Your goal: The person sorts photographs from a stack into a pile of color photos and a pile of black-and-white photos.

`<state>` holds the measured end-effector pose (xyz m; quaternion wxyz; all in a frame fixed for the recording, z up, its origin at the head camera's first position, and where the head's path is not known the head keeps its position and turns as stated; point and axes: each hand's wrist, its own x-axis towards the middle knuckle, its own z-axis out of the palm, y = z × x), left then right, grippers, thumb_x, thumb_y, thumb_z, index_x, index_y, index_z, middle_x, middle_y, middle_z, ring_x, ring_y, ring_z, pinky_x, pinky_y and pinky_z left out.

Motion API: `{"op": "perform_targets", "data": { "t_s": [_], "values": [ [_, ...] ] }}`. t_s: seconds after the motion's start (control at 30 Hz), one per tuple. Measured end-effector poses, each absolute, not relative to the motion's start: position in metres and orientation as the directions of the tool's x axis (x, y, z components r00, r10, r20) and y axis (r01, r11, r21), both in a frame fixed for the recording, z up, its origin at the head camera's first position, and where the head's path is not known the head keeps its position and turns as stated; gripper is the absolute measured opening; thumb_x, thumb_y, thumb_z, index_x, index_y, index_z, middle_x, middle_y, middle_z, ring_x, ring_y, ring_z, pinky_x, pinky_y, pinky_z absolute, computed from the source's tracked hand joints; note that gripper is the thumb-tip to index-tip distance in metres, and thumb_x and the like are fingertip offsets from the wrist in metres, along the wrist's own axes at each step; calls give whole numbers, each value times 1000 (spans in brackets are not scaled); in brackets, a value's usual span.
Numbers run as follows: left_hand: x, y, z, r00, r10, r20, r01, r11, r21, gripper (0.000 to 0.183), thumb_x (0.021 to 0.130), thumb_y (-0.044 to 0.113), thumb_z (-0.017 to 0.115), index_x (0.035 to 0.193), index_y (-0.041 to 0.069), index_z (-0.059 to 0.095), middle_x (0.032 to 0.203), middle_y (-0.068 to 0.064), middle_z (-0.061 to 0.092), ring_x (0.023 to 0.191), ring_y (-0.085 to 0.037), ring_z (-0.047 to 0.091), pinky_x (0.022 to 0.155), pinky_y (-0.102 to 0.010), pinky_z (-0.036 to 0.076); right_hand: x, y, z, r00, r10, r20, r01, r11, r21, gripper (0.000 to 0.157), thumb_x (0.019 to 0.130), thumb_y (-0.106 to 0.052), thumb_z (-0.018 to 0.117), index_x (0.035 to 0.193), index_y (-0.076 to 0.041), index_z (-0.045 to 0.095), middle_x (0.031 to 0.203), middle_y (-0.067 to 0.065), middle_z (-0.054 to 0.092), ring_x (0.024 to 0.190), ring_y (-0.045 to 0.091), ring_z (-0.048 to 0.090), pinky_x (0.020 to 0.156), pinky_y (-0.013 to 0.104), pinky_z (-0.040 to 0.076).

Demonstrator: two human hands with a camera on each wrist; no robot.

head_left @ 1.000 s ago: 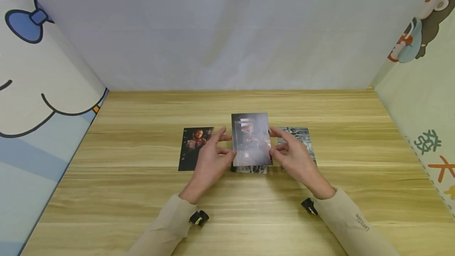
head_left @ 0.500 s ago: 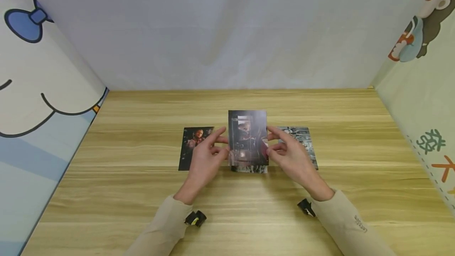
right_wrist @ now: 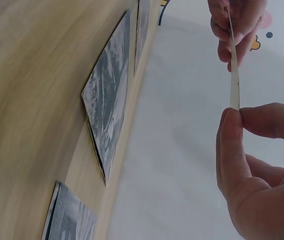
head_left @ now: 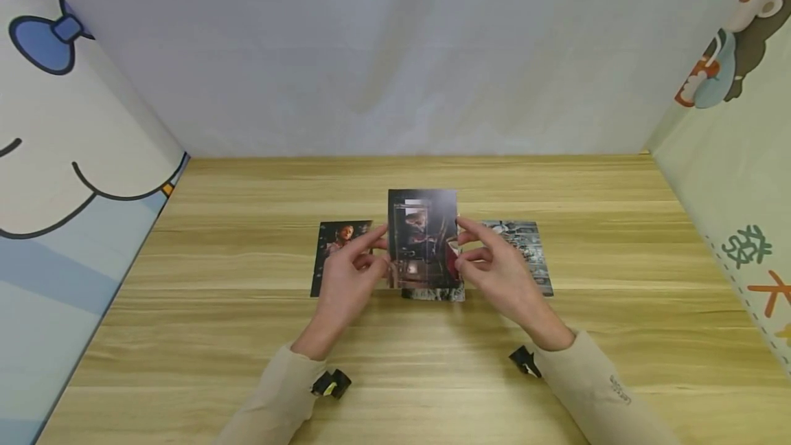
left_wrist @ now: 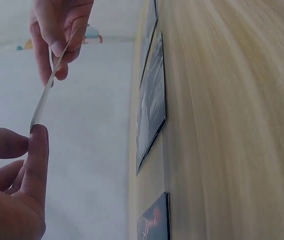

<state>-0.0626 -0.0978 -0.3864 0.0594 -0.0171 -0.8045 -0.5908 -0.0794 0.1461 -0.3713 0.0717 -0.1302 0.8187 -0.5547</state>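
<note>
Between my hands a dark photo card is held up above the table, its picture facing me. My left hand pinches its left edge between thumb and fingers. On the opposite edge, my right hand pinches it the same way. Both wrist views show the card edge-on, thin and pale, well off the wood. Beneath it lies a black-and-white photo card, mostly covered in the head view. A dark portrait card lies at the left, partly behind my left hand. At the right is a grey photo card, partly behind my right hand.
The three cards on the wood-grain table lie in a row, each with visible thickness in the wrist views. A white cloth wall rises behind the table's far edge. Cartoon-printed panels stand on the left and right.
Both hands have moved a little to the left with the photo card. It now tilts more upright, so the glare has faded and its picture shows more clearly. The cards on the table have stayed put.
</note>
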Motion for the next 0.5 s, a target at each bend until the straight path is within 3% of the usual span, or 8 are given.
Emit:
{"op": "perform_targets", "data": {
  "t_s": [0.13,0.33,0.5],
  "values": [
    [-60,-102,-386,-993,-45,108,89,301,949,50,92,-6,65,141,7,65,113,-12,73,87,-23,74,53,-20,46,-78,142,-370,-954,-299,33,-139,341,-930,68,93,9,64,156,-5,43,129,18,58,106,30,69,84,28,60],
    [-58,-110,-384,-993,-49,103,86,277,957,52,92,-6,67,142,7,63,114,-14,72,91,-27,74,68,-20,57,-77,135,-369,-952,-303,37,-140,324,-936,68,93,9,64,156,-5,44,129,19,58,106,30,69,84,29,61],
    [-56,-115,-382,-995,-44,88,74,255,964,52,93,-5,66,143,9,63,115,-13,70,91,-23,72,69,-23,59,-76,129,-366,-954,-298,25,-122,313,-942,69,93,10,65,157,-7,44,129,18,58,106,30,69,85,29,61]
  ]
}}
